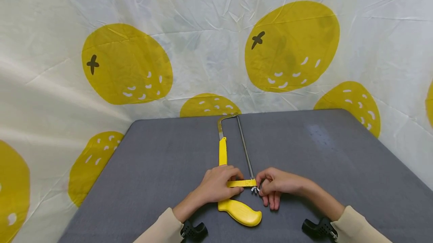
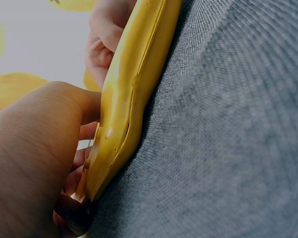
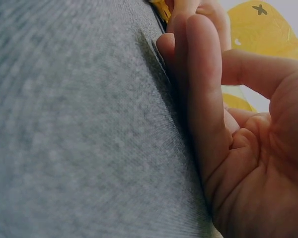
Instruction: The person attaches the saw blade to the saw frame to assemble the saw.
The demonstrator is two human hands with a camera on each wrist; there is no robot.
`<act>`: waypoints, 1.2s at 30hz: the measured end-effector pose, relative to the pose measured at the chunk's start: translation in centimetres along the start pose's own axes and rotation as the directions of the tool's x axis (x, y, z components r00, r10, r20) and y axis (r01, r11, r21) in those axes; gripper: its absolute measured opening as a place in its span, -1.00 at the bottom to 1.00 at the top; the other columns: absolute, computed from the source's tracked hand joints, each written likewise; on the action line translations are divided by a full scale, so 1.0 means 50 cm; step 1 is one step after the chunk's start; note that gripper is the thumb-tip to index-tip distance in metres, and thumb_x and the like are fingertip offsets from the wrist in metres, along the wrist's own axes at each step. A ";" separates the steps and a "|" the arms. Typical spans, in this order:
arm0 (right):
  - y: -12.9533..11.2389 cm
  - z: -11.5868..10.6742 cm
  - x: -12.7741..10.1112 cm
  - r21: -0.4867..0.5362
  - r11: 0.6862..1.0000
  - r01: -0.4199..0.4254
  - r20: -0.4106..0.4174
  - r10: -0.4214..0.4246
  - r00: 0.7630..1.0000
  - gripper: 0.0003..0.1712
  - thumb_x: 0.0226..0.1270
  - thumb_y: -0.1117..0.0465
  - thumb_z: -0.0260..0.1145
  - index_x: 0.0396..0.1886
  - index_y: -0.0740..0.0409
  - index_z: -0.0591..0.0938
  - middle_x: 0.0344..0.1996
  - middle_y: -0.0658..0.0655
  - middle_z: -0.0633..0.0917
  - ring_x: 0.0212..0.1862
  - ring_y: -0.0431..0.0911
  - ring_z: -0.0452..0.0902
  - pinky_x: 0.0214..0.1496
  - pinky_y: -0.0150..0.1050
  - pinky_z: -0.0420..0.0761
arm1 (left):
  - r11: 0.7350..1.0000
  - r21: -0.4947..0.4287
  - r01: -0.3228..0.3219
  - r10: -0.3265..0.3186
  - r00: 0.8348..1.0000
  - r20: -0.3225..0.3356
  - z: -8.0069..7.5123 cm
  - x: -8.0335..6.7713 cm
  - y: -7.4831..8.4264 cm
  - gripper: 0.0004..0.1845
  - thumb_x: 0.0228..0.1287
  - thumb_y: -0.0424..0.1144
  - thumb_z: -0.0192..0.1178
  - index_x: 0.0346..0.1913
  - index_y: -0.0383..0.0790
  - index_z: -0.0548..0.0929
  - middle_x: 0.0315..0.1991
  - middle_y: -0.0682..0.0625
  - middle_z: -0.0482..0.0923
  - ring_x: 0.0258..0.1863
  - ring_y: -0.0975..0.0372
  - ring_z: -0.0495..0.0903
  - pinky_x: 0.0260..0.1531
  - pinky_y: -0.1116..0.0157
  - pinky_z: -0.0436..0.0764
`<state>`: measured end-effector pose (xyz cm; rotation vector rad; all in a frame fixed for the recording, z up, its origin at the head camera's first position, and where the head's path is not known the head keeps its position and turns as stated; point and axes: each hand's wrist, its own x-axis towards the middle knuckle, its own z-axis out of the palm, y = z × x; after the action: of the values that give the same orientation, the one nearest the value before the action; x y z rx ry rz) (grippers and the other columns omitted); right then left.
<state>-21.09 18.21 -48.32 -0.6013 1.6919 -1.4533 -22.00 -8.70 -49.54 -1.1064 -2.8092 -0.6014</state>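
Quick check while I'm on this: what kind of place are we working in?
Probably a staged recording setup, not a workshop: a grey cloth-covered table, a white backdrop sheet with yellow fruit prints, and only a yellow hacksaw under both hands.

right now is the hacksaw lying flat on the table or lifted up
Lying flat. The hacksaw rests on the grey table; the left hand holds its frame, the right hand pinches the wing nut.

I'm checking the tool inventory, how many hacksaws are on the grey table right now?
1. A yellow-handled metal hacksaw lies mid-table on the grey table, its frame pointing away. The left hand holds its yellow crossbar; the right hand pinches the blade's near end. No others visible.
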 end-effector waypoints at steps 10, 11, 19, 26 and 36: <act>-0.003 0.007 0.001 -0.011 1.000 -0.009 -0.029 0.009 1.000 -0.86 0.37 0.38 0.24 -0.15 0.36 0.49 -0.51 0.15 0.74 -0.60 -0.21 0.70 -0.53 -0.26 0.69 | 1.000 0.009 0.008 -0.008 1.000 0.000 0.003 0.001 0.000 -0.82 0.27 0.13 0.39 -0.10 0.33 0.72 -0.40 0.32 0.49 -0.46 0.48 0.39 -0.57 0.41 0.34; -0.002 0.007 0.002 -0.012 1.000 -0.010 -0.032 0.009 0.999 -0.86 0.36 0.38 0.24 -0.16 0.36 0.49 -0.52 0.15 0.74 -0.60 -0.21 0.70 -0.53 -0.26 0.69 | 1.000 0.010 0.010 -0.010 1.000 0.002 0.003 0.001 0.000 -0.82 0.27 0.13 0.39 -0.10 0.33 0.72 -0.40 0.32 0.49 -0.46 0.48 0.39 -0.57 0.41 0.34; -0.001 0.010 0.004 -0.032 0.999 -0.016 -0.067 0.014 0.998 -0.87 0.33 0.38 0.25 -0.18 0.35 0.52 -0.55 0.14 0.74 -0.62 -0.22 0.68 -0.56 -0.27 0.67 | 1.000 0.013 0.011 -0.011 1.000 0.003 0.004 0.001 0.002 -0.81 0.27 0.12 0.40 -0.09 0.32 0.73 -0.41 0.32 0.50 -0.47 0.49 0.39 -0.57 0.42 0.33; 0.001 0.013 0.006 -0.049 0.999 -0.012 -0.095 0.007 0.995 -0.88 0.33 0.36 0.31 -0.22 0.33 0.56 -0.60 0.09 0.73 -0.66 -0.25 0.66 -0.61 -0.30 0.64 | 1.000 0.011 0.003 -0.003 1.000 -0.002 0.005 0.002 0.000 -0.82 0.27 0.12 0.40 -0.09 0.32 0.72 -0.40 0.32 0.50 -0.47 0.49 0.39 -0.57 0.43 0.34; 0.008 0.013 0.007 -0.057 0.998 0.026 -0.075 -0.031 0.997 -0.93 0.37 0.38 0.28 -0.27 0.34 0.58 -0.61 0.06 0.73 -0.66 -0.28 0.66 -0.63 -0.34 0.62 | 1.000 -0.012 0.007 -0.007 1.000 0.011 0.005 0.000 -0.001 -0.83 0.29 0.12 0.38 -0.09 0.32 0.72 -0.41 0.32 0.49 -0.48 0.49 0.38 -0.57 0.41 0.35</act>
<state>-20.70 17.68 -48.79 -0.6101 1.7946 -1.4692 -21.99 -8.64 -49.78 -1.1058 -2.8232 -0.6163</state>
